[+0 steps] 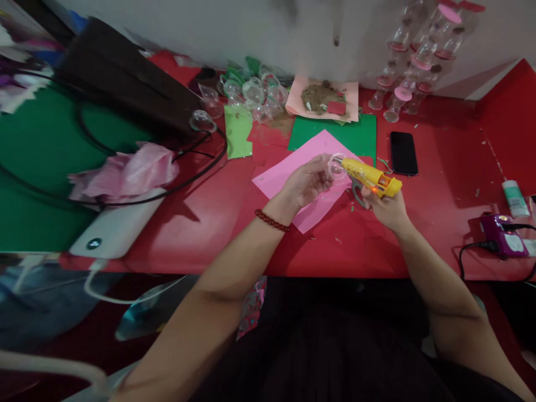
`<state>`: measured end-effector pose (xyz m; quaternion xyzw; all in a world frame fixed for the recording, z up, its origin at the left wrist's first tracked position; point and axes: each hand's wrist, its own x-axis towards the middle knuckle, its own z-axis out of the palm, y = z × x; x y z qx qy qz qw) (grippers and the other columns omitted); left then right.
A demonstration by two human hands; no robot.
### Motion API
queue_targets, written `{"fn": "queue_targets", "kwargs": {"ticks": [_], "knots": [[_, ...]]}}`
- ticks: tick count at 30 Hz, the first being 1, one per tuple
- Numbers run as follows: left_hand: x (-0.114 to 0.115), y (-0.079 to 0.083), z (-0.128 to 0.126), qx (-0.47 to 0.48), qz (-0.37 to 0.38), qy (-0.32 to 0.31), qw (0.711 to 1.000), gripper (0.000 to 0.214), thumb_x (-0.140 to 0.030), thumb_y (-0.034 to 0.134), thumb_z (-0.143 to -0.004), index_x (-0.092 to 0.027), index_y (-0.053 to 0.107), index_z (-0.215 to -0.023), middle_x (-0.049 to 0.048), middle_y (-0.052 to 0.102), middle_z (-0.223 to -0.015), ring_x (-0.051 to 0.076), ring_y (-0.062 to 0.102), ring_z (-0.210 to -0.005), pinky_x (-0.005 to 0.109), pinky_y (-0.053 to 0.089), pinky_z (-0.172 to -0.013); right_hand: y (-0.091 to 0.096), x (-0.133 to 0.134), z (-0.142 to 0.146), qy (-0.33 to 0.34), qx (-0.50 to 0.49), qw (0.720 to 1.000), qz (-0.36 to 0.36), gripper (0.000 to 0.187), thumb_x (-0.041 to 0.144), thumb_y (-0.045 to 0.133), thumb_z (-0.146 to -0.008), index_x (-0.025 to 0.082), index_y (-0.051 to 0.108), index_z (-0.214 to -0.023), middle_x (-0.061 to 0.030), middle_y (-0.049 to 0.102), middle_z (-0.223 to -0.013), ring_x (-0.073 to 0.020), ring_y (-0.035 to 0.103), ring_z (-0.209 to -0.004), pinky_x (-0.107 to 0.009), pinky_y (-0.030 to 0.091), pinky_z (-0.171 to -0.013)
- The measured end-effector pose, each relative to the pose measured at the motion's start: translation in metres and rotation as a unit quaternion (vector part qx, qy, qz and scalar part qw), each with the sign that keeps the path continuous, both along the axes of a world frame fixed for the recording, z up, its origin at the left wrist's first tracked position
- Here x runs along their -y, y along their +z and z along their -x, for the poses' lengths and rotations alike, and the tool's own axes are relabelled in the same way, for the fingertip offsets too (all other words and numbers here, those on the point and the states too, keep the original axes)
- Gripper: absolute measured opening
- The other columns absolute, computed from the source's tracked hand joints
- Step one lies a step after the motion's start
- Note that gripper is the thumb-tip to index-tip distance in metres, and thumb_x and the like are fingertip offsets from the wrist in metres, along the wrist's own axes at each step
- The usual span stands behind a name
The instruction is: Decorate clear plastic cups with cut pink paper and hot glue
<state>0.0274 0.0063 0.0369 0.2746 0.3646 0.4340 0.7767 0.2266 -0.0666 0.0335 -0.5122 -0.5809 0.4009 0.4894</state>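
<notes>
My right hand [384, 207] is wrapped round a yellow glue gun [368, 174] with a small orange light glowing on its side. The gun's nozzle points left, at the rim of a clear plastic cup [337, 167]. Pinched in the fingers of my left hand [312, 181], that cup is tilted with its round end toward me. Beneath both hands lies a pink paper sheet [280, 167], turned at an angle on the red tabletop [209, 223]. A red bead bracelet circles my left wrist.
Stacked clear cup shapes with pink discs [403, 94] stand back right. A black phone [403, 153] lies right of the gun. Several loose clear cups [254, 90] and a sand-covered paper [293, 100] sit along the wall. A black cable [201, 177] loops over a white power bank [121, 229].
</notes>
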Motion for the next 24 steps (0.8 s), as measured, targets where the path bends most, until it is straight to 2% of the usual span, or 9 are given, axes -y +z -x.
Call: {"fn": "queue_targets", "kwargs": {"ticks": [4,7,11,17,24], "knots": [[-0.0030,-0.0029,0.0009,-0.025,0.007,-0.016,1.000,0.037,-0.054,0.081,-0.092,-0.019,0.070,-0.085,0.0005,0.068,-0.065,0.009,0.061,-0.055,0.023,0.050,-0.058,-0.0007,0.0005,0.0001,0.025,-0.016,1.000,-0.001,0.049,0.070,0.079,-0.082,0.024,0.062,-0.075,0.0047,0.047,-0.054,-0.0116,0.048,-0.049,-0.029,0.045,-0.048],[-0.0047,-0.0050,0.0017,-0.036,0.010,-0.015,0.999,0.044,-0.062,0.080,-0.090,-0.019,0.071,-0.086,-0.0004,0.066,-0.062,0.009,0.061,-0.054,0.023,0.052,-0.059,-0.0006,0.0005,0.0011,0.031,-0.027,0.999,0.007,0.051,0.071,0.082,-0.076,0.025,0.061,-0.075,0.0043,0.050,-0.054,-0.0120,0.048,-0.049,-0.030,0.047,-0.049],[-0.0055,-0.0083,0.0017,-0.042,0.010,0.000,0.999,0.043,-0.062,0.079,-0.091,-0.019,0.073,-0.087,0.0007,0.068,-0.064,0.010,0.064,-0.056,0.024,0.052,-0.060,-0.0010,-0.0004,0.0025,0.032,-0.037,0.999,0.016,0.056,0.075,0.085,-0.068,0.026,0.058,-0.076,0.0043,0.052,-0.056,-0.0134,0.050,-0.051,-0.032,0.050,-0.051],[-0.0040,-0.0099,0.0029,-0.043,0.010,-0.013,0.999,0.044,-0.065,0.082,-0.087,-0.022,0.072,-0.084,-0.0007,0.067,-0.063,0.010,0.064,-0.055,0.024,0.051,-0.057,0.0014,-0.0005,0.0032,0.029,-0.022,0.999,0.022,0.049,0.068,0.084,-0.073,0.026,0.058,-0.079,0.0058,0.049,-0.056,-0.0116,0.045,-0.047,-0.030,0.045,-0.047],[-0.0009,-0.0033,-0.0002,-0.043,0.021,-0.004,0.999,0.045,-0.061,0.084,-0.086,-0.021,0.066,-0.076,-0.0002,0.066,-0.060,0.009,0.060,-0.053,0.022,0.049,-0.056,0.0027,-0.0005,0.0028,0.021,-0.005,1.000,0.021,0.047,0.065,0.083,-0.074,0.026,0.056,-0.072,0.0057,0.048,-0.054,-0.0101,0.041,-0.047,-0.029,0.043,-0.045]]}}
